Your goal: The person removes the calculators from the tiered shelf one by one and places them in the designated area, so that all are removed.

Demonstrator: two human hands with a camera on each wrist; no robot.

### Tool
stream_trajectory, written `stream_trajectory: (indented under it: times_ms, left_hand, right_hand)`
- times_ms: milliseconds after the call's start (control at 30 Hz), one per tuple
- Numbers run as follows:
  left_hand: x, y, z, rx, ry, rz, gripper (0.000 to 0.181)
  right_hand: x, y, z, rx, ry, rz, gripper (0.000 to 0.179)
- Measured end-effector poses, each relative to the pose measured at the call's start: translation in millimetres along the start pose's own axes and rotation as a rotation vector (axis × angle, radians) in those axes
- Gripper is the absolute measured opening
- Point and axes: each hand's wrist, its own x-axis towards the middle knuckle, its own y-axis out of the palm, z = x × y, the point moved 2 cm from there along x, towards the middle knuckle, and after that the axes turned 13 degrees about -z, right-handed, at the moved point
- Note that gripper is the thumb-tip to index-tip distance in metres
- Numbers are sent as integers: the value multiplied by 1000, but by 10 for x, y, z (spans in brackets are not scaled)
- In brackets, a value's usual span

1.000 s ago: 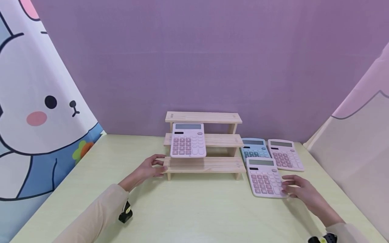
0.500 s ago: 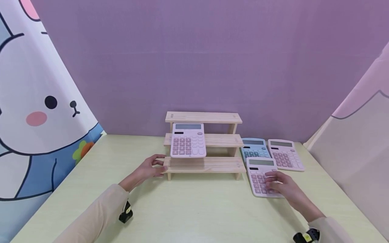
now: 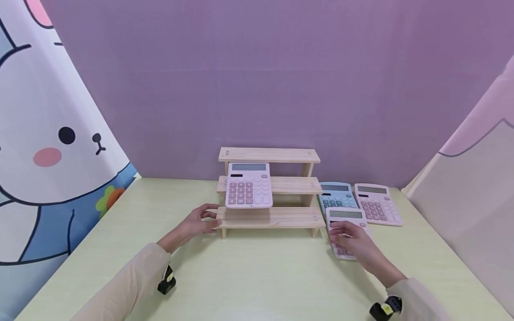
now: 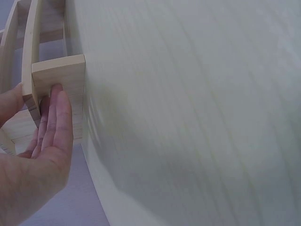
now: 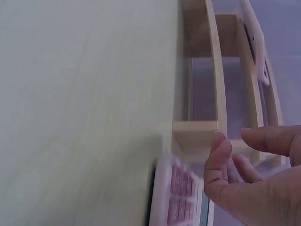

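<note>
A three-tier wooden display shelf (image 3: 289, 217) stands against the purple backdrop. My left hand (image 3: 198, 221) grips the left end of its lowest board, thumb on top and fingers underneath, as the left wrist view shows. A pink calculator (image 3: 249, 185) leans on the shelf, left of centre, its keys facing me. My right hand (image 3: 355, 245) is above another pink calculator (image 3: 346, 215) lying on the table, hiding part of its keys. In the right wrist view, the thumb and fingers (image 5: 216, 174) are apart with nothing between them, near the shelf's right end.
Behind the nearer calculator lie a blue calculator (image 3: 335, 189), partly covered by it, and a third pink one (image 3: 377, 204). A purple cloth (image 3: 265, 80) forms the back. Printed cloths hang at the left (image 3: 60, 187) and right sides.
My right hand has moved left, from the right edge of the nearer pink calculator to over its keys. The left hand, shelf and calculators have stayed put.
</note>
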Motion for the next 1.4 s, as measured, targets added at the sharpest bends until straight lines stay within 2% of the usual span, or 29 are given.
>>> stream_trajectory:
  times_ms: [167, 333, 867, 1133, 1400]
  left_hand:
    - [-2, -1, -9, -17, 9, 12, 61]
    - [19, -3, 8, -15, 0, 4, 61]
    - [25, 6, 24, -10, -2, 1, 59]
    - [7, 9, 7, -12, -11, -7, 59]
    - [-15, -3, -23, -6, 8, 7, 61]
  right_hand:
    - [14, 121, 77, 12, 49, -5, 41]
    - [36, 232, 159, 21, 39, -7, 40]
    - [180, 685, 384, 189, 58, 45, 43]
    - [233, 946, 474, 268, 53, 32, 41]
    - [272, 1153, 533, 372, 77, 24, 40]
